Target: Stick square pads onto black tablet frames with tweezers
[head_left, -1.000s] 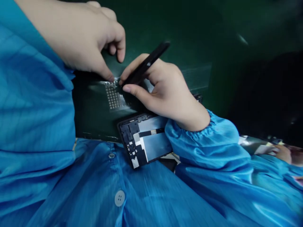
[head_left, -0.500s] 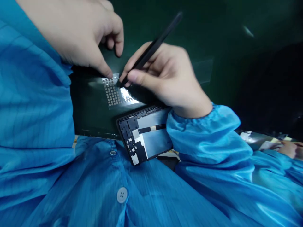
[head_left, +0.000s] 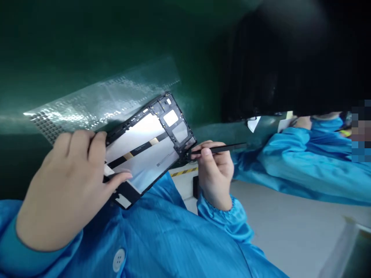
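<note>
My left hand (head_left: 75,181) grips the left end of an opened tablet (head_left: 145,154), its thumb over the inner side and its fingers along the far edge. The tablet is tilted, its black frame, silvery plates and a dark strip facing up. My right hand (head_left: 216,170) pinches slim black tweezers (head_left: 226,148), their tip at the tablet's right-hand corner. Whether the tip holds a small part is too small to tell. Beyond the tablet lies a clear plastic sheet (head_left: 124,87) with rows of small dark square pads (head_left: 48,127) at its left end, partly behind my left hand.
The table (head_left: 101,34) is dark green. A large black shape (head_left: 275,65) stands at the back right. On the right, a co-worker's blue sleeve (head_left: 290,162) and hand (head_left: 303,122) show. Yellow-black striped tape (head_left: 184,172) runs below the tablet's right end.
My left hand has left the pad sheet and taken hold of the tablet, which is raised and turned. My right hand has moved the tweezers from the sheet to the tablet's corner. The view has swung right.
</note>
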### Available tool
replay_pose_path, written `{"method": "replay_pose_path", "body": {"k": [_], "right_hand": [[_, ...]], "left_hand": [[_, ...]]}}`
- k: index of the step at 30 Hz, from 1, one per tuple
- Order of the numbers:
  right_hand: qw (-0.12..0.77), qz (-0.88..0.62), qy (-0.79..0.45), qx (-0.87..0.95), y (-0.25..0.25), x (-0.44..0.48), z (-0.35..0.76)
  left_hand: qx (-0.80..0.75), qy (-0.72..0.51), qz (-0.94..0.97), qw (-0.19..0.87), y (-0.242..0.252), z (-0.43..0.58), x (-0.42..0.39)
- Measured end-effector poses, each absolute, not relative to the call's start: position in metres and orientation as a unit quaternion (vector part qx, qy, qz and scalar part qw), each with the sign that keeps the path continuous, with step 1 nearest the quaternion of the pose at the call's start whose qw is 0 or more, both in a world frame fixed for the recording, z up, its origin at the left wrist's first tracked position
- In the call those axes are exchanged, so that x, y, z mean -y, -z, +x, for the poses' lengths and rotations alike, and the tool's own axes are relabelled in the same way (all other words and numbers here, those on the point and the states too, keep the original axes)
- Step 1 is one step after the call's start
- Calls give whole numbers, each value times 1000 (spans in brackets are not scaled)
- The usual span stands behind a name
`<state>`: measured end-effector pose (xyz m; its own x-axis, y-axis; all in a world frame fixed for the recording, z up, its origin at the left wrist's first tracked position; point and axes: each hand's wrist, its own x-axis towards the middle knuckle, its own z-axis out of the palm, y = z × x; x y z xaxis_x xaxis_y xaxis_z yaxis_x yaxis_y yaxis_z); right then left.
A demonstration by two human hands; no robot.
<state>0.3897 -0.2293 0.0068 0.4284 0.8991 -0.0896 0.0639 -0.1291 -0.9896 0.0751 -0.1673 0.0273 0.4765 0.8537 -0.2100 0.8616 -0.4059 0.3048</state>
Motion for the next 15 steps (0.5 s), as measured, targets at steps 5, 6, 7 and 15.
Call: {"method": "replay_pose_path", "body": {"k": [5, 6, 7, 15], "right_hand": [[526, -623, -331, 476, 7, 230, 382], [522, -621, -325, 486, 8, 230, 382], [520, -618, -320, 495, 8, 230, 383], [478, -604, -255, 584, 7, 226, 384]], "left_hand": [[-488, 16, 867, 101, -24, 70, 155], [-485, 15, 869, 97, -25, 70, 154], [-483, 14, 870, 97, -26, 70, 153], [-494, 10, 861, 126, -26, 72, 155]]}}
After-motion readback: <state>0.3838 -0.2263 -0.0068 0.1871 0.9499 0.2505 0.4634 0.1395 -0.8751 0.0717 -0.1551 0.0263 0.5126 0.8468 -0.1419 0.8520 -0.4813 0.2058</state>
